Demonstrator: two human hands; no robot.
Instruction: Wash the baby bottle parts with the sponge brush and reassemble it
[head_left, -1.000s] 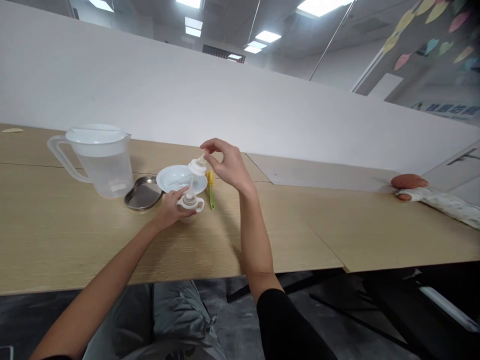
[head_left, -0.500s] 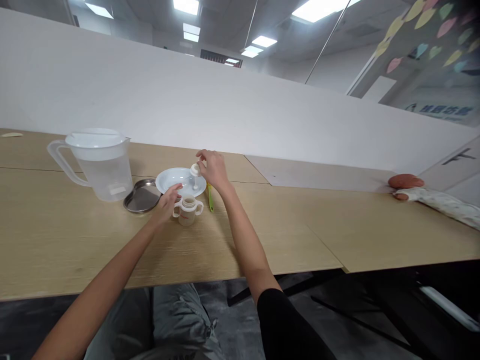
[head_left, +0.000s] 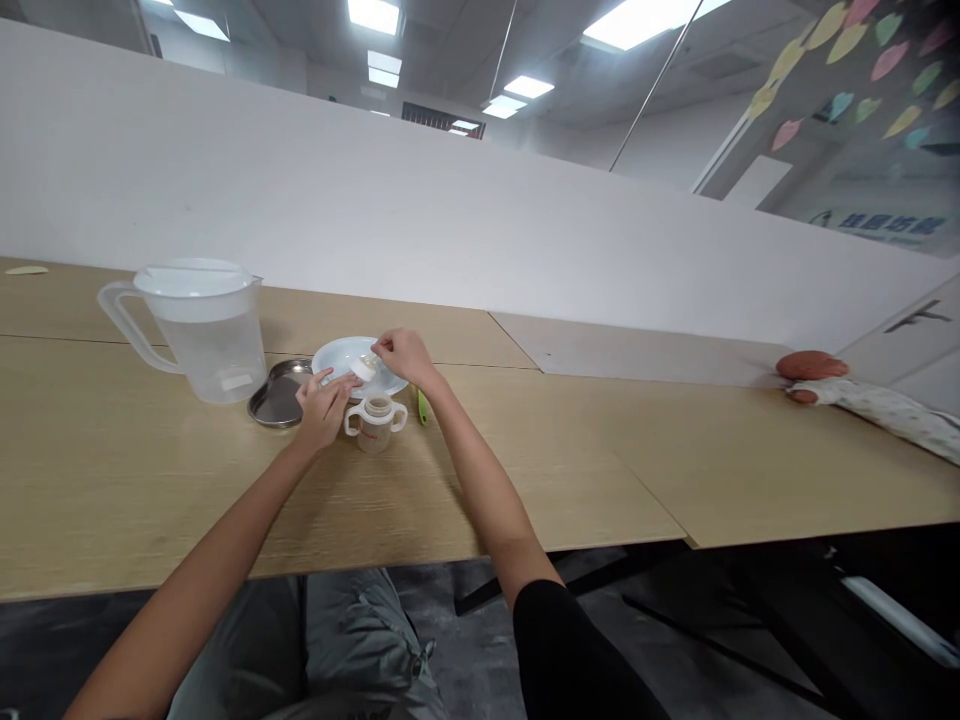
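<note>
A white feeding-bottle top [head_left: 364, 370] is tilted over the white bowl [head_left: 334, 357], its collar facing down and left. My right hand [head_left: 405, 355] pinches its upper end with closed fingertips. Just left of the collar, my left hand [head_left: 322, 405] has its thumb raised and its fingers stretched out; they reach the collar's edge, though the contact is hard to make out. Below the bowl stands an uncapped feeding bottle [head_left: 374, 432] with two side handles, upright on the table. Part of a green-handled utensil [head_left: 423, 408] shows right of the bowl, partly behind my right wrist.
A kidney-shaped metal tray [head_left: 279, 397] lies left of the bowl. Farther left is a lidded clear pitcher [head_left: 214, 345] holding water. A doll-like figure [head_left: 814, 365] in pale cloth lies at the far right of the table [head_left: 555, 470]. A white wall rises behind.
My right hand has brought the bottle top left and down, tilting it. My left hand has shifted slightly left, away from the bottle, and turned beside the top's collar.
</note>
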